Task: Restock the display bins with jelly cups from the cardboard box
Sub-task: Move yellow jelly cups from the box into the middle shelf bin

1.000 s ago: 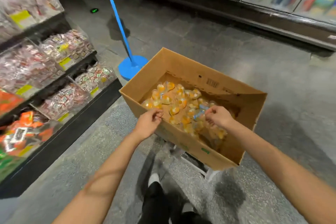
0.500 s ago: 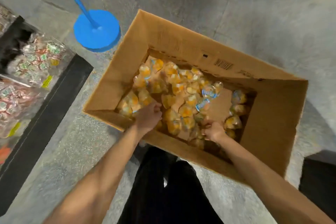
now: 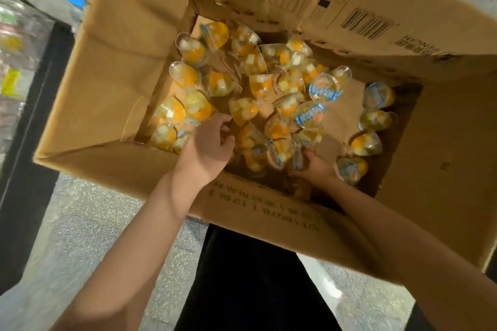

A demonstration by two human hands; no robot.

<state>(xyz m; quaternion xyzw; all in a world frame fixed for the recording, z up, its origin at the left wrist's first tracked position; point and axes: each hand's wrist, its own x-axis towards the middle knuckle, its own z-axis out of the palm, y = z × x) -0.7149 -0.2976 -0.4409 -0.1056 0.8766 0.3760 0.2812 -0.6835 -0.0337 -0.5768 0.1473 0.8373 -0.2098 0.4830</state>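
- A large open brown cardboard box (image 3: 113,67) fills most of the head view, its flaps standing up, with a printed barcode on the far flap.
- Many small clear plastic jelly cups (image 3: 250,80) with orange and white fruit pieces lie jumbled on the box bottom, some on their sides, some showing blue-and-white foil lids.
- The left hand (image 3: 207,148) reaches over the near wall into the box, its grip loosely curled, fingertips just touching cups; whether it pinches one, I cannot tell.
- The right hand (image 3: 316,165) is deeper in the box, fingers curled round a cluster of lidded cups.
- At the left edge, blurred clear display bins (image 3: 16,67) sit on a black shelf above the speckled grey floor (image 3: 88,228).
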